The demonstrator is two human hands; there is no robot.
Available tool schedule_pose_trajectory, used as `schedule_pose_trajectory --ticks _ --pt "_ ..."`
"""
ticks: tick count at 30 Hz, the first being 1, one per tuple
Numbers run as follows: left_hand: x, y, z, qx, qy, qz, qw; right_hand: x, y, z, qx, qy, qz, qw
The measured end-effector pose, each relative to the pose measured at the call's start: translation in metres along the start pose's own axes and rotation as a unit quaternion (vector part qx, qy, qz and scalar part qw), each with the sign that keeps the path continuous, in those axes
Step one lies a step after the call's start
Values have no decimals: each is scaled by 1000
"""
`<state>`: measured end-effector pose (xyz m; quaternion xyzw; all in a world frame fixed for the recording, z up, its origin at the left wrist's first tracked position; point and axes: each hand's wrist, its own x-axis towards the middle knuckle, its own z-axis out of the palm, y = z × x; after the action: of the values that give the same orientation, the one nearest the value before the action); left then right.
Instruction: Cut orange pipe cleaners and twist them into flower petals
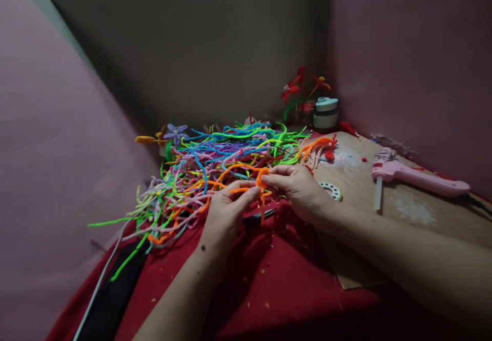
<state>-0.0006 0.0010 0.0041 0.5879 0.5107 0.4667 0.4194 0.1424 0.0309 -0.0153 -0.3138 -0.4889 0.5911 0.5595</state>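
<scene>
Both my hands meet over the front of a pile of pipe cleaners. Between them is an orange pipe cleaner (262, 176), bent into a small loop at the top with an end hanging down. My left hand (229, 210) pinches its lower part between thumb and fingers. From the other side, my right hand (298, 189) grips the looped top with thumb and forefinger. Behind and left of the hands, the tangled heap of pipe cleaners (226, 148) shows blue, green, pink, yellow and purple. A dark tool (258, 216), partly hidden, lies on the cloth below the hands.
A pink glue gun (423, 177) rests on a brown board (407, 248) at right, near a round white disc with holes (331, 191). Red flowers (294, 87) and a lidded container (326, 113) stand behind. Red cloth (265, 274) covers the table; a pale cord (102, 277) runs along the left.
</scene>
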Motion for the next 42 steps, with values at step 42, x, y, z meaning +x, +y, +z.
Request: schedule_pose_trajectory --ticks 42 --pt "2 -7 -5 -39 -76 -43 995 -2 -4 -1 -20 -110 27 993"
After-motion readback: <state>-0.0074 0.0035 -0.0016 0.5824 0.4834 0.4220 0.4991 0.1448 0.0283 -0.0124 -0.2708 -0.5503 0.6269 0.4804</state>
